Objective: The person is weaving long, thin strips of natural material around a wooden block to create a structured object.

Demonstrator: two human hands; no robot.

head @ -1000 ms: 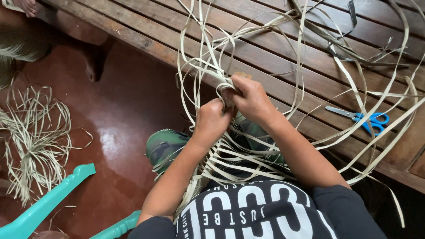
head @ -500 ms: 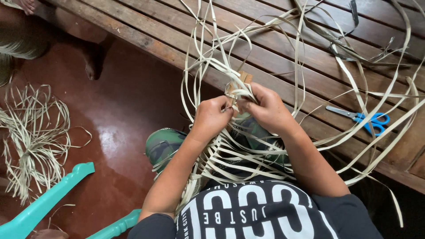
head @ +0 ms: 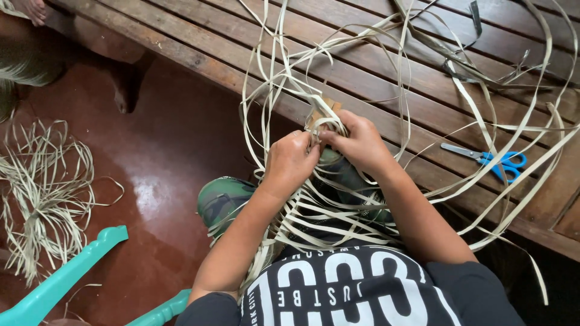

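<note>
Over a slatted wooden bench [head: 423,66], both hands [head: 290,162] [head: 359,145] pinch pale strips [head: 284,84].

Blue-handled scissors [head: 490,160] are seen lying on the slatted wooden table [head: 181,42]; a loose bundle of pale strips [head: 42,193] is spread on the red floor [head: 175,151] beside turquoise chair legs [head: 60,279].

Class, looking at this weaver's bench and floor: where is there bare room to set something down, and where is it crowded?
Free: the red floor between the loose strip bundle and the knee; the bench slats left of the tangle. Crowded: strips surround both hands, left hand and right hand, and the scissors.
</note>
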